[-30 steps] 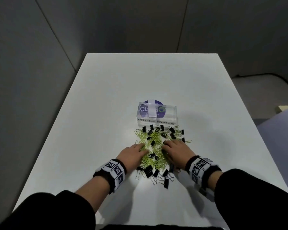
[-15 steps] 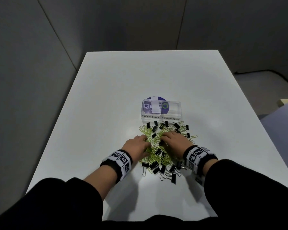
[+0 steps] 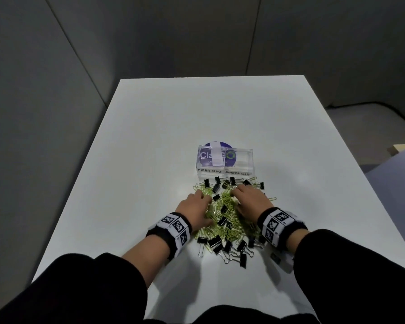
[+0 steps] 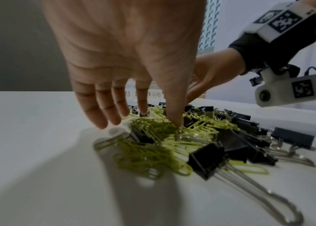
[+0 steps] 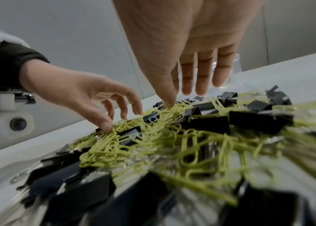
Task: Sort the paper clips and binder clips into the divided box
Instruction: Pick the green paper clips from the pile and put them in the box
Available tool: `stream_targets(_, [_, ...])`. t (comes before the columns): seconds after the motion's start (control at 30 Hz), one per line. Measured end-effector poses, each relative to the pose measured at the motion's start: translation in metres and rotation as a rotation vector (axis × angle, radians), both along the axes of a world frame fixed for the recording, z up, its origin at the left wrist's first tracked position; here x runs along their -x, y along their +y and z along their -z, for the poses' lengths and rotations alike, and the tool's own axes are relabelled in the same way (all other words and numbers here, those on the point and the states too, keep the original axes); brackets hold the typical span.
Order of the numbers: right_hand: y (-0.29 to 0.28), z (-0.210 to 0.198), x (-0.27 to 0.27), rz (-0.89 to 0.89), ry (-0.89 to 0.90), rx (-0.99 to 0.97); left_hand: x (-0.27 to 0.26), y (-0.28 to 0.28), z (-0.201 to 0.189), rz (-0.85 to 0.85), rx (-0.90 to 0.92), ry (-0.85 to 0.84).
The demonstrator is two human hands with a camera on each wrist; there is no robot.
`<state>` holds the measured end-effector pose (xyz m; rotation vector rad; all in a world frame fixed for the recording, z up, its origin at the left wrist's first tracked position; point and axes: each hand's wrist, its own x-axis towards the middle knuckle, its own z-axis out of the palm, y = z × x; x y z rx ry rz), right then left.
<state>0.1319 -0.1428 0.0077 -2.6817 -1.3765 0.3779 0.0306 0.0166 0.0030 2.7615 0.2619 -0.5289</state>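
Note:
A mixed pile of yellow-green paper clips (image 3: 227, 202) and black binder clips (image 3: 222, 247) lies on the white table, just in front of the clear divided box (image 3: 240, 163). The box is labelled PAPER CLIPS on the left and BINDER CLIPS on the right. My left hand (image 3: 194, 206) lies on the pile's left side with its fingers spread, and its thumb tip (image 4: 176, 122) presses into the paper clips (image 4: 153, 152). My right hand (image 3: 249, 199) lies on the right side, fingers extended, with its thumb (image 5: 168, 104) touching the paper clips (image 5: 153, 137). Neither hand holds a clip.
The white table (image 3: 173, 127) stretches well beyond the box and to both sides. Grey walls stand behind it and to the left. Several binder clips with silver handles (image 4: 269, 197) lie at the pile's near edge.
Both hands have slid a little forward over the pile toward the box. The head view has shifted too.

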Motion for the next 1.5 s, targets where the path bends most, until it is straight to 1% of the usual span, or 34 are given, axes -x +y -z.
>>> stream_targets(0.07, [0.006, -0.001, 0.0, -0.081, 0.02, 0.015, -0.003, 0.0, 0.0, -0.071, -0.007, 0.035])
stream_targets(0.1, [0.009, 0.0, 0.0, -0.112, 0.023, 0.033, -0.005, 0.0, 0.0, -0.08, -0.006, 0.05])
stream_targets(0.2, [0.01, 0.007, 0.0, -0.143, 0.012, 0.079, -0.009, 0.0, 0.002, -0.037, 0.029, 0.062])
stream_targets(0.37, [0.006, 0.012, -0.006, -0.106, 0.047, 0.056, -0.012, 0.003, 0.002, -0.004, 0.102, 0.061])
stream_targets(0.57, [0.006, 0.011, -0.009, -0.021, 0.162, 0.091, -0.012, 0.003, 0.001, 0.043, 0.089, 0.043])
stream_targets(0.7, [0.008, 0.011, -0.016, -0.046, 0.16, 0.129, -0.018, -0.002, 0.002, 0.116, 0.027, 0.05])
stream_targets(0.87, [0.008, 0.008, -0.023, -0.015, 0.207, 0.176, -0.023, -0.005, 0.003, 0.126, 0.019, 0.036])
stream_targets(1.0, [0.004, 0.01, -0.025, -0.003, 0.229, 0.153, -0.023, -0.001, 0.006, 0.127, 0.038, 0.019])
stream_targets(1.1, [0.0, 0.009, -0.026, 0.047, 0.259, 0.123, -0.022, 0.002, 0.005, 0.132, 0.046, 0.001])
stream_targets(1.17, [-0.002, 0.008, -0.027, 0.053, 0.253, 0.114, -0.022, 0.004, 0.003, 0.138, 0.056, -0.02])
stream_targets(1.3, [-0.003, 0.007, -0.021, 0.005, 0.194, 0.087, -0.024, 0.005, 0.001, 0.105, 0.094, -0.056])
stream_targets(1.4, [0.002, 0.007, -0.017, -0.032, 0.138, 0.087, -0.025, 0.004, 0.001, 0.095, 0.122, -0.02])
stream_targets(1.5, [0.006, 0.008, -0.018, -0.033, 0.121, 0.113, -0.026, 0.0, 0.002, 0.136, 0.124, 0.034])
